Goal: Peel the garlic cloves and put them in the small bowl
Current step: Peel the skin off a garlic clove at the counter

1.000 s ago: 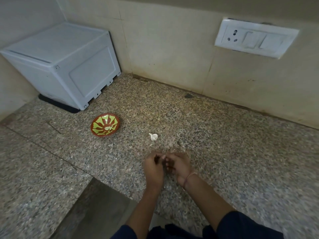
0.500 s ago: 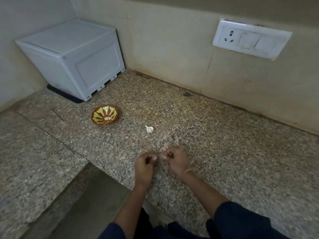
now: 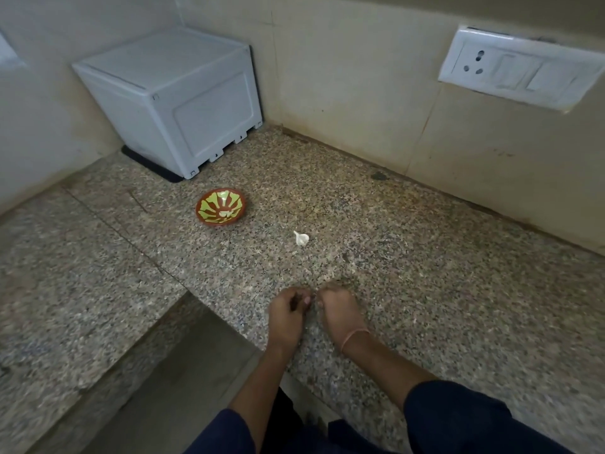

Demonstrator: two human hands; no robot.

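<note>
two grips are seen: the left grip (image 3: 288,311) and the right grip (image 3: 337,306), both held low over the table (image 3: 458,306). their fingers are curled and the tips are set close together; whether anything is pinched between them cannot be told. one garlic clove (image 3: 301,238) is laid on the table beyond the grips, apart from both and touched by neither. one small bowl (image 3: 221,208) is stood farther off to the left, near one white box (image 3: 170,103). one socket plate (image 3: 520,77) is fixed to the wall.
</note>
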